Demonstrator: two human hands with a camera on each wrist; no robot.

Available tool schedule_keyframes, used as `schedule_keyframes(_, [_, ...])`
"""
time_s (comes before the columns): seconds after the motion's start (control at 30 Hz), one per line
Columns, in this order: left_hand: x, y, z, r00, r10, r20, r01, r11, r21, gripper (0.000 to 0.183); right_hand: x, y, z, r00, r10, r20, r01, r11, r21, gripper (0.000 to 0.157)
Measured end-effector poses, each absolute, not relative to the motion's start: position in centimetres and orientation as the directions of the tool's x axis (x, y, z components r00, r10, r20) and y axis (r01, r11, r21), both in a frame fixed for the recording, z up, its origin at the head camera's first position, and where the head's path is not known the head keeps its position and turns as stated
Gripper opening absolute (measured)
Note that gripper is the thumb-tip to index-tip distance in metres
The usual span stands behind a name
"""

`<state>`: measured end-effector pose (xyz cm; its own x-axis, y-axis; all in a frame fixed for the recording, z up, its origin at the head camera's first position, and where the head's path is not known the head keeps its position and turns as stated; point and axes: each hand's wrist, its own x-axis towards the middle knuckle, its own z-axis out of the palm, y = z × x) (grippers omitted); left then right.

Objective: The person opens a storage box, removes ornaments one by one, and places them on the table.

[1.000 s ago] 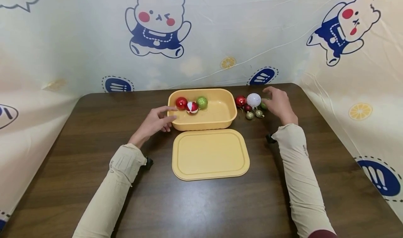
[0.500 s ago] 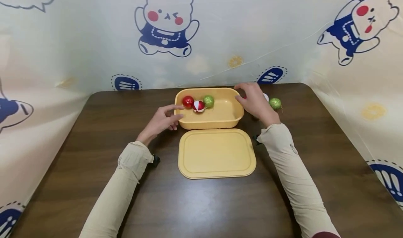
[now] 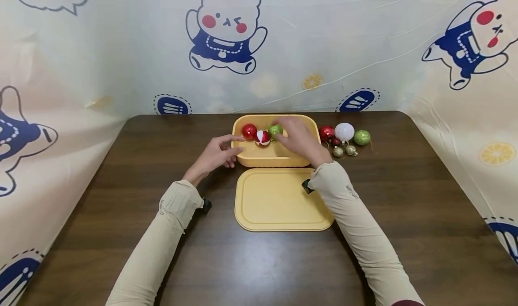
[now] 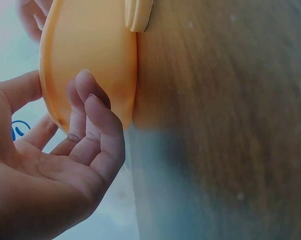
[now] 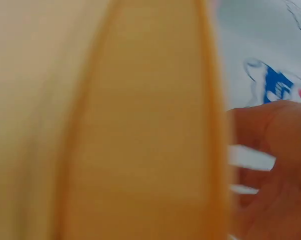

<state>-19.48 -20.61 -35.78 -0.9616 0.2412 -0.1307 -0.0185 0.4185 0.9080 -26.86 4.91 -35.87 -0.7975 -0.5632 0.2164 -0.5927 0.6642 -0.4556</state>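
Note:
A yellow plastic box stands at the back of the table. Inside it on the left lie a shiny red bauble, a red-and-white striped bauble and a glittery green bauble. My left hand grips the box's left end, thumb and forefinger over the rim, the other fingers curled against the outer wall in the left wrist view. Above the box, my right hand has its thumb and fingertips around the green bauble; whether they touch it I cannot tell. In the right wrist view, the box hides its fingertips.
Right of the box lies a group of baubles: red, white, green, a small dark red one and small gold ones. A yellow lid lies flat in front of the box. A printed cloth hangs behind the table.
My right hand has moved left from the loose baubles to the green bauble inside the box. The left hand stays at the box's left end. The head view has shifted slightly.

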Motion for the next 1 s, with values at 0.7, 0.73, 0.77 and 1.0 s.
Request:
schedule_keyframes(0.7, [-22.0,-21.6,-39.3,-0.962,0.256,-0.090,0.019,0.396,0.918,0.043,-26.4,2.8,-38.8,-0.739,-0.657,0.151,-0.655,0.647,-0.391,0.037])
schedule_keyframes(0.73, [-22.0,-21.6,-39.4,-0.963,0.253,-0.091,0.019,0.401,0.916,0.044,-26.3,2.8,-38.9,-0.740,-0.658,0.143,-0.650,0.642,-0.407,0.037])
schedule_keyframes(0.77, [-22.0,-21.6,-39.4,-0.964,0.250,-0.093,0.018,0.407,0.913,0.044,-26.4,2.9,-38.9,-0.741,-0.658,0.134,-0.642,0.638,-0.425,0.037])
schedule_keyframes(1.0, [-21.7,-21.4,-39.3,-0.965,0.242,-0.098,0.011,0.411,0.912,0.044,-26.5,2.9,-39.2,-0.735,-0.675,0.070,-0.605,0.605,-0.518,0.031])
